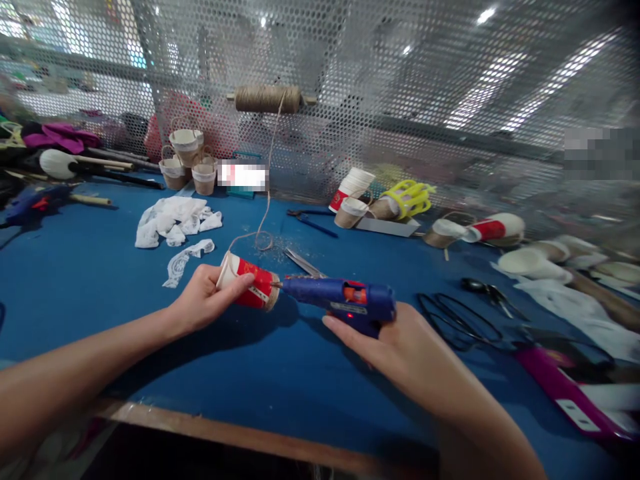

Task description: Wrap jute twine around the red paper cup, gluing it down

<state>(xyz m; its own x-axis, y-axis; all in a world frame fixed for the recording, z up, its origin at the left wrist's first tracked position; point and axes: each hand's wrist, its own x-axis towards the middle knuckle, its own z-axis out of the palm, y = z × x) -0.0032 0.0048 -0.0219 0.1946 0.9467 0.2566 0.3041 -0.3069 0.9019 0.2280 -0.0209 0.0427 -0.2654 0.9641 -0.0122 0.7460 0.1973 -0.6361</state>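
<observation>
My left hand is wrapped round a red and white paper cup, held tilted above the table with its base toward the right. Twine runs from the cup up to a spool on the mesh wall. A blue glue gun is gripped in my right hand, its small light glowing red. The nozzle meets the cup near its base rim; whether it touches, I cannot tell. Behind the nozzle lie scissors, partly hidden by the gun.
White lace lies left of the cup. Several twine-wrapped cups stand at the back left. Pliers, more cups and a yellow net sleeve lie further back. A black cable and keys are at right.
</observation>
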